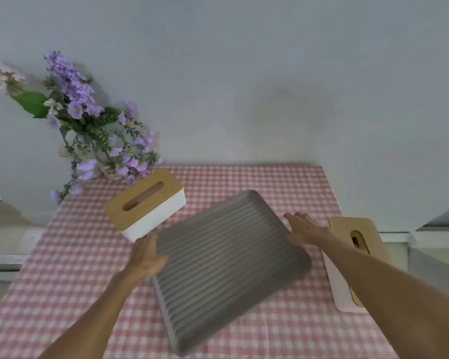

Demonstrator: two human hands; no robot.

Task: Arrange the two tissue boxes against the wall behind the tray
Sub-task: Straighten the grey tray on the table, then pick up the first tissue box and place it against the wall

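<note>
Both hands hold a grey ribbed tray (228, 265) by opposite sides, and it sits askew across the middle of the checked tablecloth (70, 268).

Left hand (147, 260) is curled closed over the tray's left edge with the thumb on top, while the right hand (302, 229) lies flatter, fingers spread on the far right corner; how firmly that one grips cannot be told. One tissue box (145, 203), white with a wooden slotted lid, sits upright and angled just beyond the tray's left corner, near the wall (244, 73) and next to the vase of purple flowers (99, 136). The second tissue box (347, 257) lies at the table's right edge, partly hidden by the right forearm, well apart from the first.
</note>
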